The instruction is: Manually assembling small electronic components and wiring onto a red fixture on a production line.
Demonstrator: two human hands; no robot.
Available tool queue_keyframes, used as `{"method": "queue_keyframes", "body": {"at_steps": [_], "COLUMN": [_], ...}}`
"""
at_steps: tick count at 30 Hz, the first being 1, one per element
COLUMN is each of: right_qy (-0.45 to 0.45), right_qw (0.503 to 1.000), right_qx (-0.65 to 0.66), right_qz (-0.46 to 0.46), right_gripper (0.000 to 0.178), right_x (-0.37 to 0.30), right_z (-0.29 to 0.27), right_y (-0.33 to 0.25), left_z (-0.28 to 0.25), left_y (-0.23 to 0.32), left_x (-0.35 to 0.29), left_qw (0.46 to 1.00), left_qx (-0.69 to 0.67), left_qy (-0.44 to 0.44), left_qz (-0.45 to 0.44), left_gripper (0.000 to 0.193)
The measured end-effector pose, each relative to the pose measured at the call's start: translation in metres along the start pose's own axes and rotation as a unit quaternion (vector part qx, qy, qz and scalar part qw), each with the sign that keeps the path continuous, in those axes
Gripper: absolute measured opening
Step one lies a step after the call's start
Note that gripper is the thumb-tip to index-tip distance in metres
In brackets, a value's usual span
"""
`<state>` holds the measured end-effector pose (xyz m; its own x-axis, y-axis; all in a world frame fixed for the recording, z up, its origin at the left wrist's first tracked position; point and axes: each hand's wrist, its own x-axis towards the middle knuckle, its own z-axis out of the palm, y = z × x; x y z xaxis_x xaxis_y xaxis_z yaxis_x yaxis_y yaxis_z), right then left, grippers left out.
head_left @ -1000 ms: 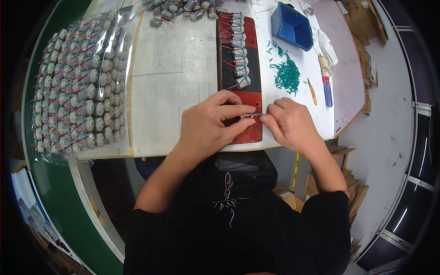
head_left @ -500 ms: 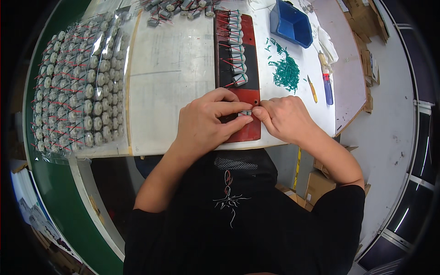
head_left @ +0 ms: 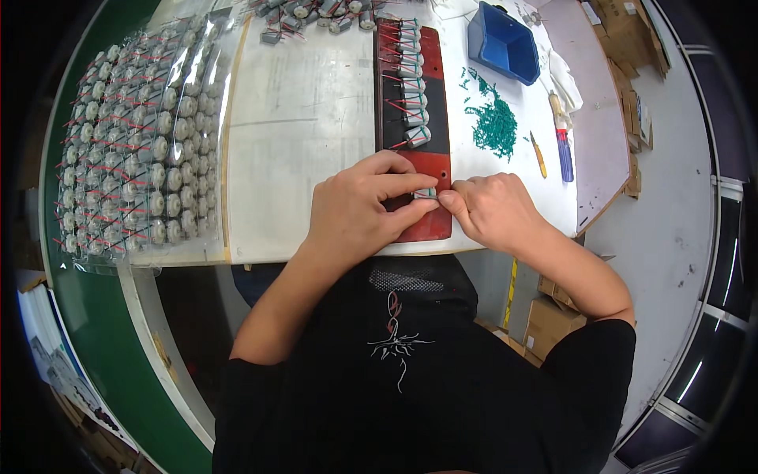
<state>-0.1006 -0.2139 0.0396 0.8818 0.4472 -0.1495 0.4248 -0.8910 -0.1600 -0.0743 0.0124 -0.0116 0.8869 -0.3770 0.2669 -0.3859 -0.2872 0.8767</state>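
Between the thumb and forefinger of my left hand is a small motor, held over the near end of a red and black board. My right hand is closed, its thumb and bent forefinger pressed together at the motor's right end. Whatever those fingertips pinch is hidden. Farther up the board, several small silver motors stand in a row, with red and dark wires sticking out to the left and green bits on them.
Clear plastic trays of motors cover the table's left. Loose motors lie at the back. Right of the board are a pile of small green pieces, a blue bin, a yellow-handled pointed tool and a purple-handled screwdriver.
The whole scene has shifted slightly in the picture. Both hands keep nearly the same pose at the motor; the right thumb and fingers have moved a little.
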Motion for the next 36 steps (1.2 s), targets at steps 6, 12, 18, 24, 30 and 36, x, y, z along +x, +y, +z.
{"method": "queue_keyframes", "body": {"at_steps": [6,12,18,24,30,36], "right_qy": [0.003,0.007,0.030,0.021,0.231,0.302], "right_qw": [0.999,0.999,0.998,0.999,0.800,0.707], "right_qx": [-0.041,-0.035,-0.033,0.041,0.553,0.640], "right_qz": [0.028,0.035,0.052,-0.022,0.036,-0.012], "right_gripper": [0.060,0.061,0.060,0.056,0.068,0.070], "right_x": [-0.002,-0.002,0.000,0.004,0.025,0.045], "right_z": [0.002,0.006,0.006,0.007,-0.004,0.027], "right_y": [-0.004,0.001,-0.005,0.029,0.075,0.103], "left_z": [0.002,0.002,0.006,0.005,0.000,0.006], "left_y": [0.000,0.004,0.000,-0.006,0.006,0.017], "left_x": [-0.001,-0.001,-0.002,-0.005,-0.010,0.010], "left_qw": [0.999,0.999,1.000,0.999,1.000,0.964], "left_qx": [0.031,0.009,0.010,-0.026,-0.007,0.214], "left_qy": [-0.002,-0.036,-0.024,-0.022,0.017,0.111], "left_qz": [0.019,-0.028,-0.007,-0.006,0.026,0.114], "left_gripper": [0.022,0.024,0.027,0.028,0.025,0.028]}}
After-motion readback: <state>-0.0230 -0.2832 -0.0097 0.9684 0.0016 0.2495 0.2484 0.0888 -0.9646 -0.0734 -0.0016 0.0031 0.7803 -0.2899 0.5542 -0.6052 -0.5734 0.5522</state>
